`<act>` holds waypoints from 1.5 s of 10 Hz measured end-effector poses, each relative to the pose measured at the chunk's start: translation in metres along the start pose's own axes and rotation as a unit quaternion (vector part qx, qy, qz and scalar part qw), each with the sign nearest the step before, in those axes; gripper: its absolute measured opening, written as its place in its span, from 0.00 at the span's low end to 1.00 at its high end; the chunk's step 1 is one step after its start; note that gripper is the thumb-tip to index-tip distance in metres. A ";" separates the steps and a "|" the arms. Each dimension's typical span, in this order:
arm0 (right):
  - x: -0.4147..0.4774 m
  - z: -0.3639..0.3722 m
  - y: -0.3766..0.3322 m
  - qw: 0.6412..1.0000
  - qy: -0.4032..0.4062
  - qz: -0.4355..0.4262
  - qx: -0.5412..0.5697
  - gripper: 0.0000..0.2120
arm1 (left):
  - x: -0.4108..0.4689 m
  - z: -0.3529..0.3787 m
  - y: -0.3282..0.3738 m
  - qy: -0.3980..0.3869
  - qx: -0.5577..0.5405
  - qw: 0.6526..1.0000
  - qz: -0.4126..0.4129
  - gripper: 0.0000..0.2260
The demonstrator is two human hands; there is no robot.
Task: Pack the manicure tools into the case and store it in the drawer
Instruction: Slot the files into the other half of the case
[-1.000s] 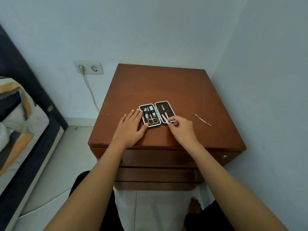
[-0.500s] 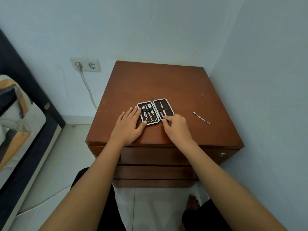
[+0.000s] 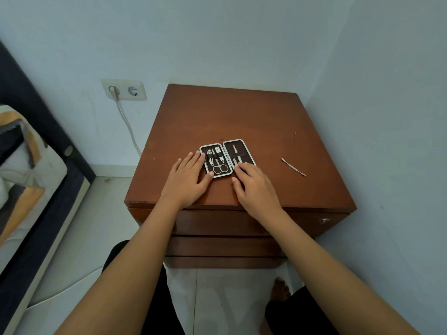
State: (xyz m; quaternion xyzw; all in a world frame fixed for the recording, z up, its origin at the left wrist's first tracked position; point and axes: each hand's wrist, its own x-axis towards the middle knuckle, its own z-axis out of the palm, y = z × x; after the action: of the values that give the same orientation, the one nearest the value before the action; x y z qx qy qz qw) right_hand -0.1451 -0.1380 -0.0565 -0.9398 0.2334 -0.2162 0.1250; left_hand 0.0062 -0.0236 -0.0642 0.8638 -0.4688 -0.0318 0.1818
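Note:
The manicure case (image 3: 227, 157) lies open on the brown nightstand (image 3: 232, 117). Its left half holds scissors (image 3: 219, 167) and clippers under a strap. A slim metal tool (image 3: 235, 154) lies in the right half. My left hand (image 3: 186, 182) lies flat, its fingertips against the case's left edge and its thumb at the lower rim. My right hand (image 3: 256, 187) rests with its fingertips on the lower end of the right half, over the tool's end. Another thin metal tool (image 3: 293, 167) lies loose on the top, right of the case. The top drawer (image 3: 302, 223) is closed.
A short thin wire-like piece (image 3: 295, 138) lies near the right wall. Walls close in behind and to the right. A socket with a plugged cable (image 3: 123, 89) is on the left wall, and a bed (image 3: 24, 165) stands further left. My knees and foot are below the drawers.
My right hand has slid the slim tool up into the case's right half and now lies flatter over its lower end. The left hand stayed by the case. The camera shifted slightly.

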 end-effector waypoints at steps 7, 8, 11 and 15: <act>-0.002 0.002 0.004 1.000 -0.022 0.020 -0.009 0.19 | 0.001 0.001 -0.001 -0.002 -0.001 1.000 0.000 0.27; 0.000 0.001 0.004 0.999 -0.036 0.025 -0.025 0.21 | 0.001 0.000 0.000 0.000 -0.001 1.000 0.001 0.27; -0.002 0.002 0.005 0.999 -0.018 0.024 -0.009 0.21 | -0.001 -0.002 0.002 -0.003 0.002 1.000 -0.001 0.27; -0.001 -0.007 0.010 0.994 0.013 0.059 0.089 0.20 | -0.001 -0.001 0.002 -0.020 0.018 1.000 0.000 0.27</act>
State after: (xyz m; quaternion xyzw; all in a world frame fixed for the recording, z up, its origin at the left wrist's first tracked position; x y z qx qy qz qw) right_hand -0.1528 -0.1471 -0.0540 -0.9065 0.2701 -0.2404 0.2178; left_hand 0.0050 -0.0235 -0.0624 0.8660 -0.4730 -0.0402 0.1570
